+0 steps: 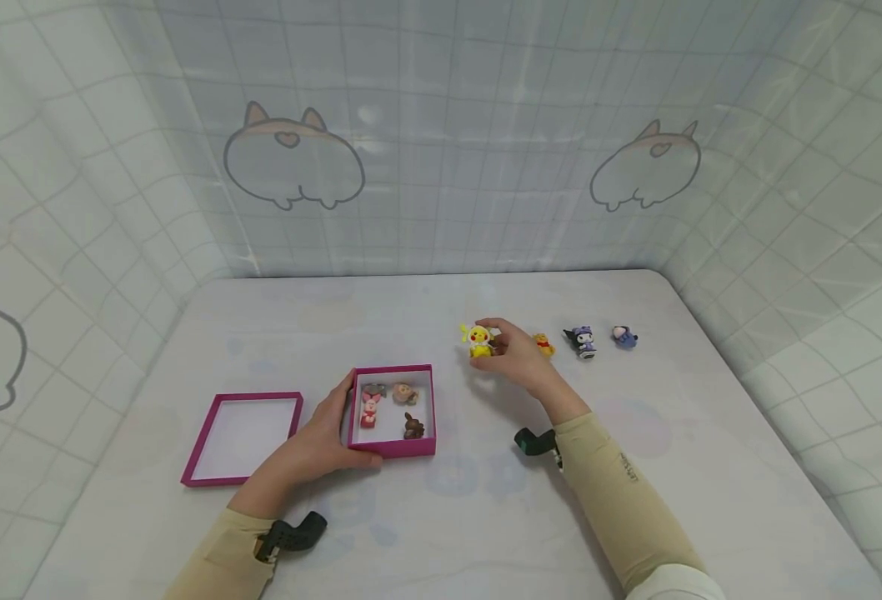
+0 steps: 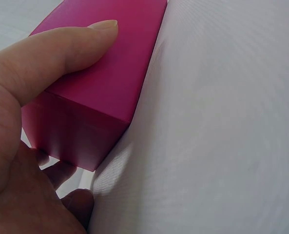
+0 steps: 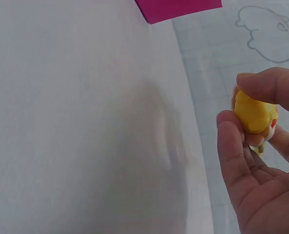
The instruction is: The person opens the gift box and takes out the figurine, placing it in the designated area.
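Observation:
A magenta box sits on the white table, with three small figures inside. My left hand grips its left front corner; in the left wrist view the thumb lies along the box wall. My right hand pinches a yellow figure just above the table, to the right of and behind the box. The right wrist view shows this yellow figure held between thumb and fingers.
The box lid lies open side up to the left of the box. Three more small figures stand in a row at the right: an orange one, a dark purple one and a blue-grey one. Sheeted walls enclose the table.

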Available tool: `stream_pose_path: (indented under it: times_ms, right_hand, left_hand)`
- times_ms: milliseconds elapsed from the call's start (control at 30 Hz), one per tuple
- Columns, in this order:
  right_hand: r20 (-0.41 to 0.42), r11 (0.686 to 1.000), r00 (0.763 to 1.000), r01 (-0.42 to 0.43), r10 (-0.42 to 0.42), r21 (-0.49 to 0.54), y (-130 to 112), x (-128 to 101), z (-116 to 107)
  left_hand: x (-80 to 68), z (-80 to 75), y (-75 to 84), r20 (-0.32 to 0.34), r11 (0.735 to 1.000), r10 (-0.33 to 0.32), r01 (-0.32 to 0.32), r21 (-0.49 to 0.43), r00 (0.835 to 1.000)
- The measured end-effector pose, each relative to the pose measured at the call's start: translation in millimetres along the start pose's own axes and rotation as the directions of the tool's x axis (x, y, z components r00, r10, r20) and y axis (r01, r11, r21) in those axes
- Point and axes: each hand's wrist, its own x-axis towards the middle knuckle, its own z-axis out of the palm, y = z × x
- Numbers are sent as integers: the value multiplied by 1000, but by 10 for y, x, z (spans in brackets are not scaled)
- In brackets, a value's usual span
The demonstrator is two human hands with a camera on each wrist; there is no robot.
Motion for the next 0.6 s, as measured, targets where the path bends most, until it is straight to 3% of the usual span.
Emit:
stream_pose_path:
  times_ms: [233, 600]
  right_hand:
    - [1, 999, 1000, -17, 17, -32, 70, 31, -11]
    - [26, 983, 990, -133, 137, -131, 148, 78, -51]
  left_hand:
    - [6, -7, 11, -2, 1000, 10, -10, 1, 1000]
    - [3, -10, 14, -1, 1000, 11, -11, -3, 1000]
